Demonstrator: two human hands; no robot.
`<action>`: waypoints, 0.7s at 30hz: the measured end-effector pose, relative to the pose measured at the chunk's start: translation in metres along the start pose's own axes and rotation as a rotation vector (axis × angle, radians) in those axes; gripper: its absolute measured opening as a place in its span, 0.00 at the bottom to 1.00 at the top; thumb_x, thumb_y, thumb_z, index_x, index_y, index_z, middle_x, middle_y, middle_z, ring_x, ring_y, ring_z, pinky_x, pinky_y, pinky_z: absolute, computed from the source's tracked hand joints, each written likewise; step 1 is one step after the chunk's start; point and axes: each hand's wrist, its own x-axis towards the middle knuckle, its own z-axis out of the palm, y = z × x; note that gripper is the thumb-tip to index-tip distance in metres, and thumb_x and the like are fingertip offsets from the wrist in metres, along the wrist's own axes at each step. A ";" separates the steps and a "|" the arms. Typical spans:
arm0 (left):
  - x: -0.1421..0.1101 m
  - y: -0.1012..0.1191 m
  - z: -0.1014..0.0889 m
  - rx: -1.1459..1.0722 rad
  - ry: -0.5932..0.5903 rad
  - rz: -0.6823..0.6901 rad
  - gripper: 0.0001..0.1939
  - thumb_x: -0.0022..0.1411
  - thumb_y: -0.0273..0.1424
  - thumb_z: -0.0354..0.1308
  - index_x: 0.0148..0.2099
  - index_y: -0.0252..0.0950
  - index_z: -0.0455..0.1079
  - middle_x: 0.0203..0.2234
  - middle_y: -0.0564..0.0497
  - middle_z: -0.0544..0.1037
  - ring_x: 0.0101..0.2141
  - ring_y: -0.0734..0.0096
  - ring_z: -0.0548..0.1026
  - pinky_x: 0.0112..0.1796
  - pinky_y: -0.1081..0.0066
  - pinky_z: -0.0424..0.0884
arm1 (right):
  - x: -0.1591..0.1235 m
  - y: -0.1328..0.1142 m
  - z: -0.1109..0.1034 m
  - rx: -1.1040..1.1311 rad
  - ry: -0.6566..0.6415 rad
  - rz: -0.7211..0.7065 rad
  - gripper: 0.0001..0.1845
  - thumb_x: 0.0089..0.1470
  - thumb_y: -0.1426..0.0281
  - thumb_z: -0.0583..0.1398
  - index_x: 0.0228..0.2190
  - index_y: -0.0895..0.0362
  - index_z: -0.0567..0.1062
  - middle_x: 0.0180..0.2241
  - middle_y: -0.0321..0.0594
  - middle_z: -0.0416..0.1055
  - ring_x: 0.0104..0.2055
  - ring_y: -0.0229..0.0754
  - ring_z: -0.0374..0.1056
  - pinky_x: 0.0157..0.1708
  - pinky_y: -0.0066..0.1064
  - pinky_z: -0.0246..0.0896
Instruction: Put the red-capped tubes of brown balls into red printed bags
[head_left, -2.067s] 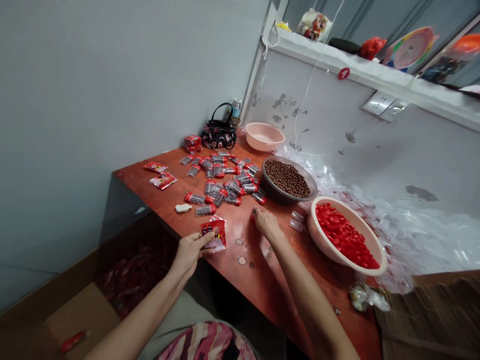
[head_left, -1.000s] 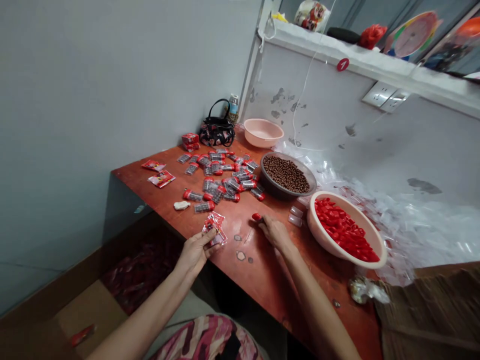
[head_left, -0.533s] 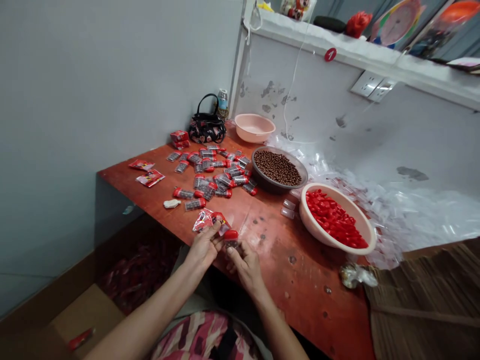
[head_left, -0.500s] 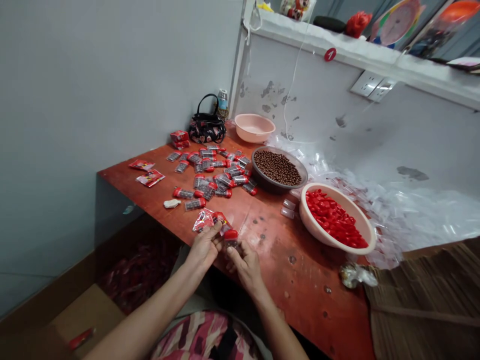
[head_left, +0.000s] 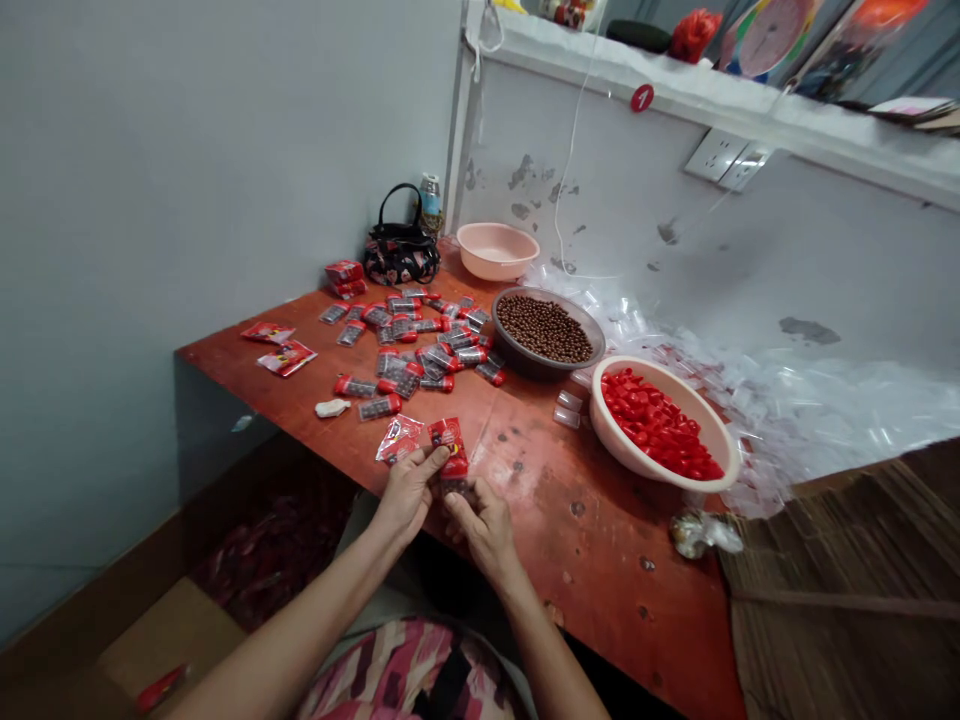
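Observation:
My left hand (head_left: 411,490) is closed on a small red printed packet (head_left: 449,437), pinched between thumb and fingers. My right hand (head_left: 486,525) grips a small clear container (head_left: 454,486) of dark balls, its end against the packet's lower edge. The container's red cap is hidden by the packet; whether it sits inside or behind it I cannot tell. Another printed packet (head_left: 399,438) lies on the table just beyond my left hand. Farther back, a scattered group of filled containers with red caps (head_left: 377,407) covers part of the red-brown table (head_left: 547,590).
A grey bowl of brown balls (head_left: 544,330) and a pale basin of red caps (head_left: 656,425) stand to the right, before heaped clear containers (head_left: 855,400). At the back are a pink basin (head_left: 496,250) and a black handbag (head_left: 401,258). A cardboard box (head_left: 172,640) is below left.
My right hand has brought the filled container leftward and toward me, to the packet in my left hand. The red cap, visible half a second ago, is now covered by the packet. The view has shifted right.

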 end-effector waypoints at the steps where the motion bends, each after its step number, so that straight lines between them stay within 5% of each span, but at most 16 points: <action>1: 0.000 -0.001 -0.001 0.005 -0.014 -0.015 0.09 0.45 0.28 0.63 0.31 0.30 0.68 0.21 0.52 0.75 0.21 0.76 0.71 0.25 0.76 0.68 | 0.000 0.000 0.000 -0.026 0.016 -0.013 0.09 0.51 0.63 0.54 0.31 0.57 0.66 0.18 0.30 0.64 0.16 0.32 0.60 0.15 0.21 0.56; 7: -0.001 -0.005 -0.003 0.098 -0.049 -0.096 0.08 0.46 0.29 0.62 0.29 0.29 0.69 0.20 0.51 0.74 0.21 0.74 0.72 0.26 0.75 0.68 | -0.002 -0.001 -0.001 -0.083 0.085 -0.053 0.09 0.50 0.64 0.55 0.31 0.57 0.67 0.22 0.33 0.66 0.19 0.33 0.62 0.19 0.22 0.58; 15: -0.002 0.002 -0.004 0.346 -0.263 -0.084 0.15 0.52 0.37 0.54 0.21 0.31 0.66 0.10 0.52 0.68 0.10 0.75 0.64 0.13 0.74 0.58 | 0.004 0.004 0.002 0.492 -0.129 0.174 0.12 0.48 0.60 0.55 0.28 0.58 0.64 0.19 0.34 0.68 0.12 0.30 0.58 0.10 0.19 0.50; 21: 0.000 -0.002 -0.006 0.461 -0.062 0.066 0.13 0.45 0.34 0.61 0.18 0.32 0.64 0.11 0.56 0.66 0.13 0.79 0.64 0.15 0.78 0.57 | 0.002 0.002 0.004 0.164 0.126 0.031 0.11 0.47 0.63 0.57 0.25 0.58 0.67 0.19 0.32 0.66 0.16 0.30 0.60 0.15 0.20 0.55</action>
